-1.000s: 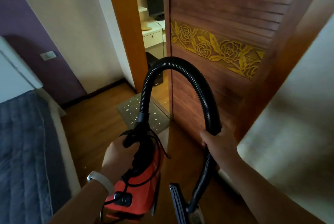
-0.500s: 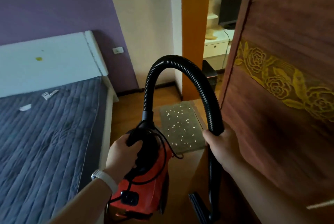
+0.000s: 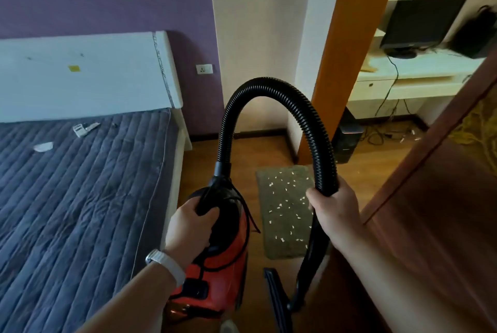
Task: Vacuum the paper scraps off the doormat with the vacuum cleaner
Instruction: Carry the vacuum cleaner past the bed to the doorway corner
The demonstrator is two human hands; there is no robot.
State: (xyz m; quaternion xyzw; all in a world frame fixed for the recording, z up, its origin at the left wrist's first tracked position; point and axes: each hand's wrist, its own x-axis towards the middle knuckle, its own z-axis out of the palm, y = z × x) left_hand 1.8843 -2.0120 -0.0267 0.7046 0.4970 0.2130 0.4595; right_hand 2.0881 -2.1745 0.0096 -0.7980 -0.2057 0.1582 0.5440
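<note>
Doormat [image 3: 289, 214] between left hand [image 3: 188, 227] and right hand [image 3: 334, 210]

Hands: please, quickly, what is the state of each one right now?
Left hand: closed, holding the vacuum cleaner by its handle.
Right hand: closed, holding the hose.
</note>
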